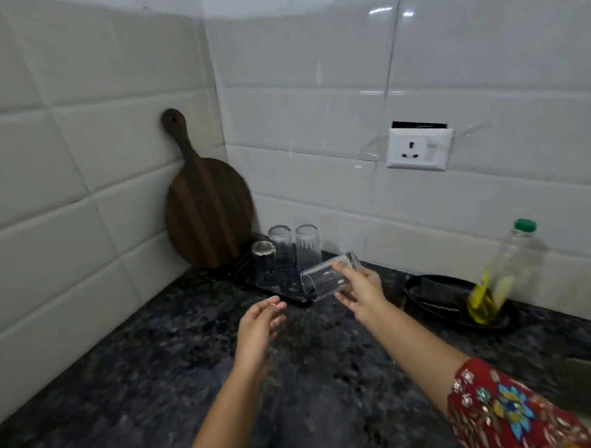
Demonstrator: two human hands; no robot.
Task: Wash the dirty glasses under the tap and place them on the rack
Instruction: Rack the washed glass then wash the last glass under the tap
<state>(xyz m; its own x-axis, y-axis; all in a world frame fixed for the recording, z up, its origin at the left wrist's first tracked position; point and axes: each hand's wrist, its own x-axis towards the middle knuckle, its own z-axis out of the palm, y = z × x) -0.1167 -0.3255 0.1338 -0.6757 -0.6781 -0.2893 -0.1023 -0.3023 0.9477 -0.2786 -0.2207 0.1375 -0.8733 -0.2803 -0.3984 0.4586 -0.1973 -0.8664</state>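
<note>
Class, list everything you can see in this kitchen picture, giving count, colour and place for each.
Counter: one, dark speckled, across the foreground.
Rack: one, black, on counter near the corner.
Upturned glasses: three, clear, on rack.
Held glass: one, clear, tilted, above rack's near edge.
Chopping board: one, dark brown, leaning in the corner.
Socket: one, white, right wall.
Dish: one, black, counter at right.
Bottle: one, clear, green cap, yellow liquid, on dish.
Left hand: one, empty, fingers relaxed, above counter.
Right hand: one, grips held glass.
Sleeve: one, red floral, right arm.

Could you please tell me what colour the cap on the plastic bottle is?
The cap is green, clearest in the head view.
</note>
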